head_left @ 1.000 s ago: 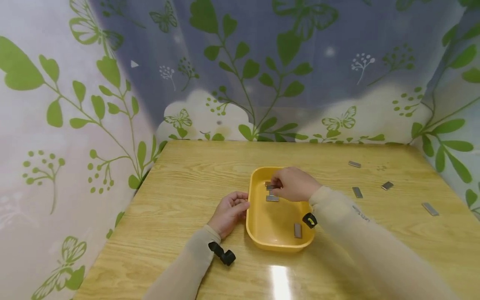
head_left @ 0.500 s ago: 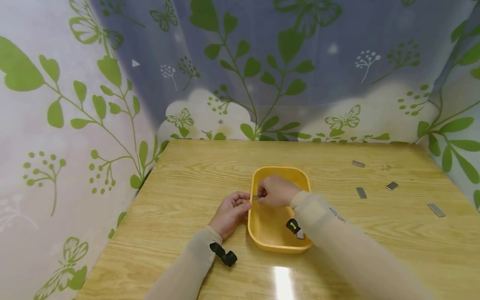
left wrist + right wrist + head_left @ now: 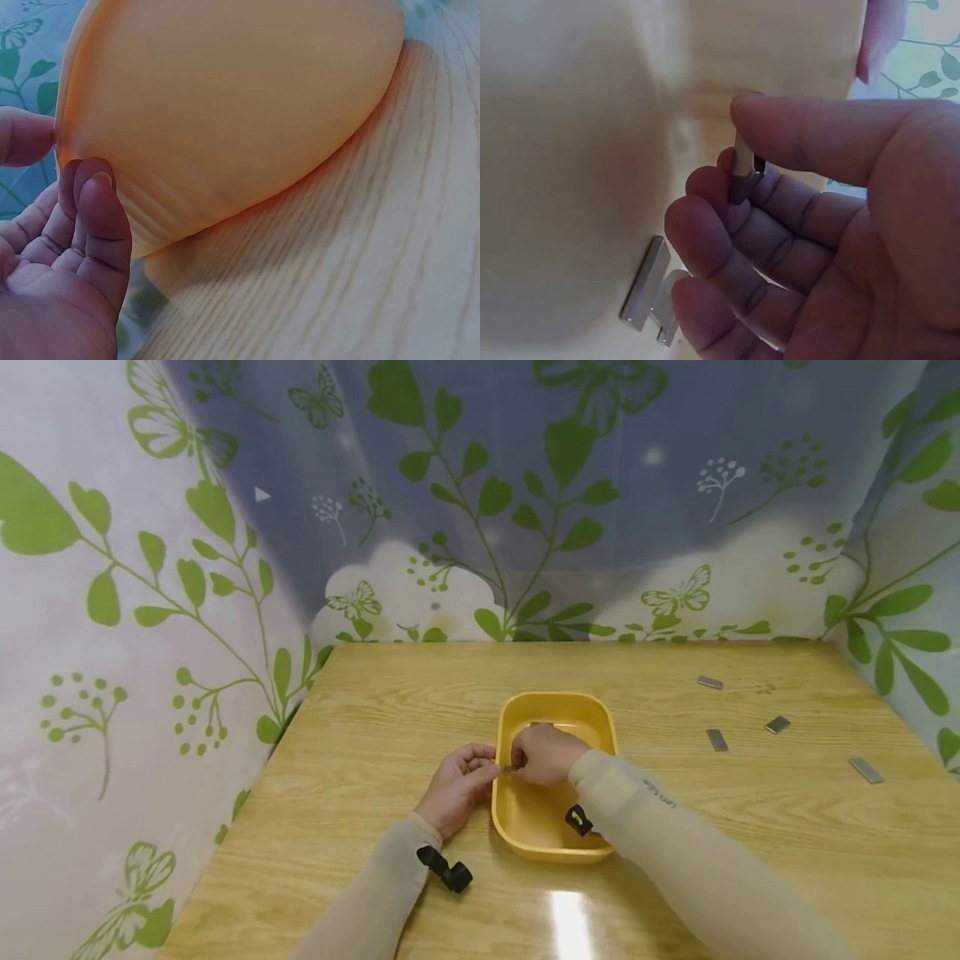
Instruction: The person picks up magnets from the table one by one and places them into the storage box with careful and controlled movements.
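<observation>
We see a person's right hand (image 3: 550, 755) reaching down inside a yellow tub (image 3: 555, 854), its thumb and fingers pinching a small metal bar (image 3: 743, 161). The bar is near the tub's left wall; we cannot tell whether it touches it. From the right wrist we see two loose bars (image 3: 643, 283) lying side by side on the tub's floor, below the fingertips; we cannot tell whether they touch each other. The left hand (image 3: 457, 787) rests at the outside of the tub's left wall, relaxed, with its thumb tip at the rim and its fingers loosely bent; we cannot tell how firmly they press.

To the right of the tub, well apart from it, we see four scattered bars (image 3: 717, 740) lying flat on the wooden table (image 3: 390, 710). We notice long pale sleeves (image 3: 660, 827) on both arms and a black strap (image 3: 446, 868) at the left wrist. Behind the table we see a cloth (image 3: 570, 527) printed with green leaves and butterflies.
</observation>
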